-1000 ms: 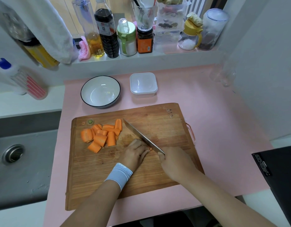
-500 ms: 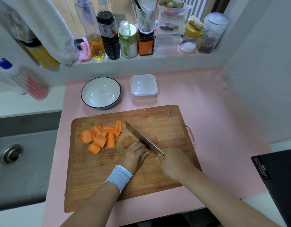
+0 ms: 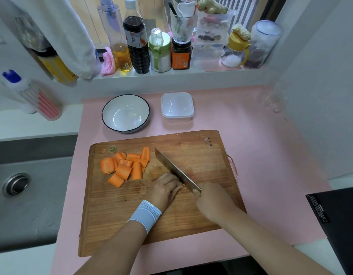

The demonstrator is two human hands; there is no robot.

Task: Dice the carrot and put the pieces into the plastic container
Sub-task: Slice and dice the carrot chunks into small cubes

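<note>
You are mid-dicing: your right grip [image 3: 211,201] wraps the knife [image 3: 175,171], your left grip [image 3: 165,188] curls over a nearly hidden carrot bit [image 3: 183,184], coarse carrot chunks [image 3: 126,165] sit on the board's [image 3: 201,155] far left, and the container [image 3: 177,107] beyond it is empty.

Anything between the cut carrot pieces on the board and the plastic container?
Nothing visible blocks it. Only bare cutting board and pink mat lie between the carrot pieces and the plastic container. The bowl sits left of that path, the knife just right of it.

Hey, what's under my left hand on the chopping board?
Only an orange sliver of carrot shows at the left hand's fingertips, against the steel knife; the rest is covered.
</note>
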